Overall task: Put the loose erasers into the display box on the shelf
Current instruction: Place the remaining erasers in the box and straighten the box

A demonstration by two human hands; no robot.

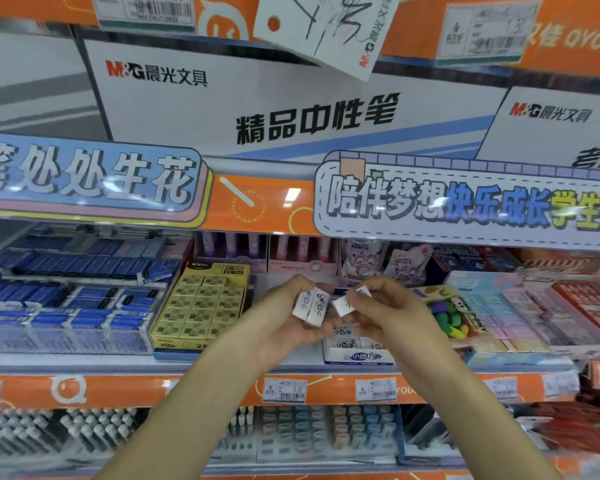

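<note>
Shelf front: a yellow cardboard box of yellow erasers (201, 304) stands left of the white-and-blue cardboard display box (359, 355), with a pack of colourful novelty erasers (454, 315) to its right. Both hands hang above the display box, hiding most of it. Left hand (288, 317) is curled around two white paper-sleeved erasers (309, 304). Right hand (378, 311) pinches a third white eraser (343, 305) between thumb and fingers.
</note>
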